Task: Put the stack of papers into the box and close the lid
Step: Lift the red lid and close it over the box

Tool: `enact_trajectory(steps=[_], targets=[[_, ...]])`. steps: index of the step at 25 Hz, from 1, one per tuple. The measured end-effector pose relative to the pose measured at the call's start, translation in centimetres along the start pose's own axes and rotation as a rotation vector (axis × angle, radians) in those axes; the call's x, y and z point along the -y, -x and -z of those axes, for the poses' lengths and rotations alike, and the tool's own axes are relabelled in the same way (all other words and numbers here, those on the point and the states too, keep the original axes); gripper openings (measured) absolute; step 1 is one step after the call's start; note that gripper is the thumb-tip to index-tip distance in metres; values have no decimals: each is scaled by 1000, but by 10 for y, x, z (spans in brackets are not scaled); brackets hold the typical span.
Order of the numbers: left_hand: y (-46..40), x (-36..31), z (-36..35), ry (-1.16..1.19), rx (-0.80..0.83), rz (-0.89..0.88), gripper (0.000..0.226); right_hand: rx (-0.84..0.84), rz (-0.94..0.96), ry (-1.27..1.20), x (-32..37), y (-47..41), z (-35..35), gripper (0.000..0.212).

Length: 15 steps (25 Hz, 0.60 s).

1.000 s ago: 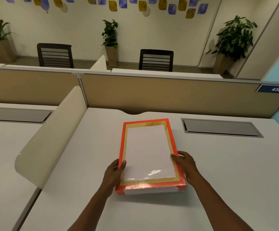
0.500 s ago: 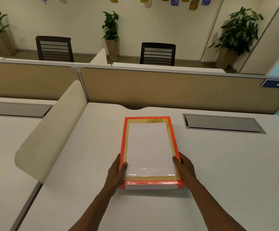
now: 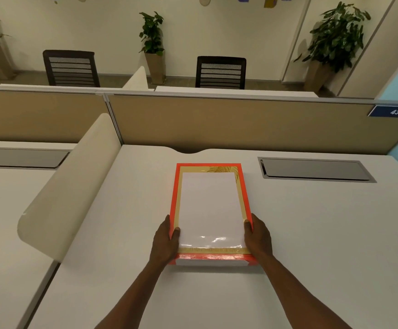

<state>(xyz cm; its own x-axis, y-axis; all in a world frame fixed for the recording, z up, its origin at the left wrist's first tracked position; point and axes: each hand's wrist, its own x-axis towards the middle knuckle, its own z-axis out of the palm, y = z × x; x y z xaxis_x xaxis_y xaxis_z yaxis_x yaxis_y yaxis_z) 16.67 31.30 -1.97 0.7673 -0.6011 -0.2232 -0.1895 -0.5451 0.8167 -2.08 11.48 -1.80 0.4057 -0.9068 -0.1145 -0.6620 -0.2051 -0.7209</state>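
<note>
A: Item one, location?
B: Box [image 3: 211,214], orange-red rim, gold border inside, lying flat on the white desk [image 3: 312,233], long side running away from the person. White sheet face fills its middle; whether this is the stack of papers or a lid panel, cannot tell.

A: Position relative to the hands?
B: Box sits between them. Left hand [image 3: 166,243] clasps the near left edge, thumb over the rim and touching the white face. Right hand [image 3: 257,238] clasps the near right edge, thumb likewise on top. Both closed on the box, well apart from each other, at its near end; the far end lies free.

A: Near edge?
B: White side strip showing under the orange rim, glossy glare above it.

A: Surroundings?
B: Grey cable hatch [image 3: 316,169] set in the desk, right of the box. Curved cream divider [image 3: 74,184] to the left. Tan partition [image 3: 240,124] behind, blue plate [image 3: 396,111] reading 438.
</note>
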Motion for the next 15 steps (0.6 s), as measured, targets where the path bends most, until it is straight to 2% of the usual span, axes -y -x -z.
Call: enact_trajectory(steps=[3, 6, 9, 12, 15], targets=[[-6, 3, -3, -183, -33, -70, 64, 23, 40, 111, 3, -1, 3, 50], [-17, -10, -5, -309, -61, -217, 68, 41, 154, 227, 10, -17, 10, 62], [-39, -25, -6, -466, -29, -321, 81, 143, 290, 451, 23, -39, 8, 66], [-58, -29, -8, -555, 36, -312, 102, 191, 306, 617, 29, -49, 1, 65], [-68, -29, -12, -538, 41, -283, 93, 121, 292, 588, 32, -58, -5, 72]])
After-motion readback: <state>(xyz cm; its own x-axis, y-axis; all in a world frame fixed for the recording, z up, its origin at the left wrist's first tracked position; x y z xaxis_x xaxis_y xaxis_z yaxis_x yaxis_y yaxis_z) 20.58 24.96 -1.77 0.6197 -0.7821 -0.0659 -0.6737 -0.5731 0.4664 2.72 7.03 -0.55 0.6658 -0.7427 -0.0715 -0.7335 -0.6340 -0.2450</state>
